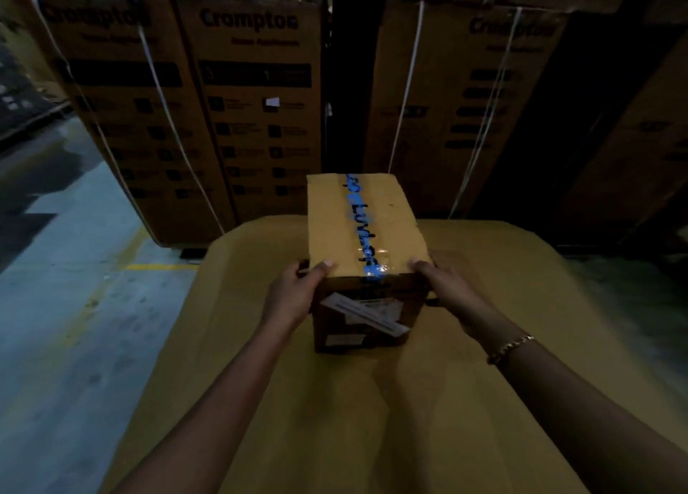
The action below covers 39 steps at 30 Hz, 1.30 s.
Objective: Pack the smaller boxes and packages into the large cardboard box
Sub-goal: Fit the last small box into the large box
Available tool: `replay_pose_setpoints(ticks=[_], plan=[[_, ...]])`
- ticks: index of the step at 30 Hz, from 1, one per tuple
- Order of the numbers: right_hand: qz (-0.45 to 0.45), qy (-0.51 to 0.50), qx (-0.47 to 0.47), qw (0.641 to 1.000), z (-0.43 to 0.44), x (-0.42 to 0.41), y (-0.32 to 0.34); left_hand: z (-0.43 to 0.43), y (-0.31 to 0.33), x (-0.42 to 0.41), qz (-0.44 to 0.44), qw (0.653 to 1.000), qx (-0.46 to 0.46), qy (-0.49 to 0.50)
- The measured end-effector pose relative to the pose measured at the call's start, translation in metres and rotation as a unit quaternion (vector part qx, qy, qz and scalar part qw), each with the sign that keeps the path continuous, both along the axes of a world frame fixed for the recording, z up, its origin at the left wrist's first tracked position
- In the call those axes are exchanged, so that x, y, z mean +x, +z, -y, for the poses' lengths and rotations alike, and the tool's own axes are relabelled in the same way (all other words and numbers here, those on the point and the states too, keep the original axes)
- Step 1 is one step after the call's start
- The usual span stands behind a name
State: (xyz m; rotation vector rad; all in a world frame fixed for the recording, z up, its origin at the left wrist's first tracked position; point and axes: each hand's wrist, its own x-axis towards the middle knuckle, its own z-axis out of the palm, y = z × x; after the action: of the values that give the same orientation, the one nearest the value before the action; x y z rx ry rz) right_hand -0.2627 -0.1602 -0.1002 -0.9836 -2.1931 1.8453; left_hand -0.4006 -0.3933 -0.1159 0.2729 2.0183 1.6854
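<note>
On wide tan cardboard surface: small box, blue tape along top. Near corners clamped by left hand and right hand, fingertips over top edge. Bracelet on right wrist. Behind: strapped Crompton cartons.

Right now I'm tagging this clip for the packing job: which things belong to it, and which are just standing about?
Job: small taped box, gripped at its near corners by the left hand and right hand; tan cardboard surface beneath it.
Standing about: strapped Crompton cartons behind; yellow floor line.
</note>
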Motion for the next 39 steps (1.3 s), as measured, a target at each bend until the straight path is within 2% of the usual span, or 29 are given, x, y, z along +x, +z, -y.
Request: replay_pose_setpoints(ticks=[7,12,19,22,39], plan=[[0.002,-0.02,0.042,0.999,-0.077,0.133,0.002,-0.076,-0.004,0.113,-0.017,0.999,-0.014,-0.041],[0.028,0.041,0.036,0.998,-0.124,0.182,0.009,-0.103,0.002,0.16,-0.024,0.997,-0.067,-0.036],[0.069,0.074,-0.002,0.995,-0.139,0.161,0.017,-0.127,0.03,0.155,0.053,0.99,-0.11,-0.064],[0.065,0.07,-0.025,0.995,-0.14,0.151,0.017,-0.13,0.027,0.154,0.044,0.991,-0.101,-0.07],[0.009,0.024,0.015,1.0,-0.134,0.14,0.004,-0.131,0.016,0.134,-0.01,0.991,-0.067,-0.117]])
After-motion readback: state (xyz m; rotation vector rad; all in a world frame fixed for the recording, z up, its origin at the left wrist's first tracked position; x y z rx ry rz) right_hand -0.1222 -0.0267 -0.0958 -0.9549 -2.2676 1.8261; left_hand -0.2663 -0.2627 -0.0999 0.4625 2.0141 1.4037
